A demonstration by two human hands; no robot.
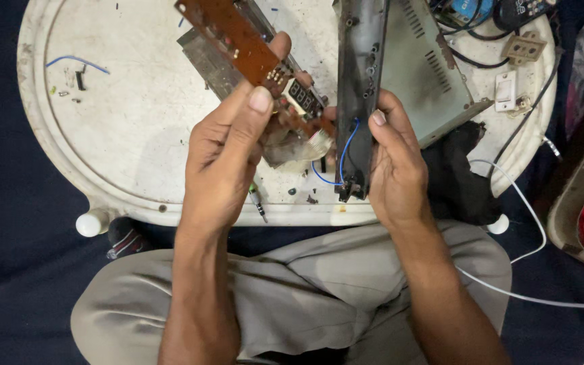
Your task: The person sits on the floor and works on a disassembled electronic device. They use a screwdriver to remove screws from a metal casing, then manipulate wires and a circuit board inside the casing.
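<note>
Above round white tray point(123, 155): left hand point(228, 152) grips one brown circuit board point(238, 37); right hand point(390, 159) grips one black panel point(359, 81).

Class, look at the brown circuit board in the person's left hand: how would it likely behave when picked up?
The brown circuit board looks thin and flat, so probably stiff and light. The left hand pinches it by one end, suggesting little weight. Blue wires seem to tie it to the black panel, so pulling may strain them.

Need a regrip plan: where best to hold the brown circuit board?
Grip the brown circuit board by its bare long edges, coming from below as the left hand does. It is flat, narrow and tilted, and its lower end carries a display and wires.
</note>
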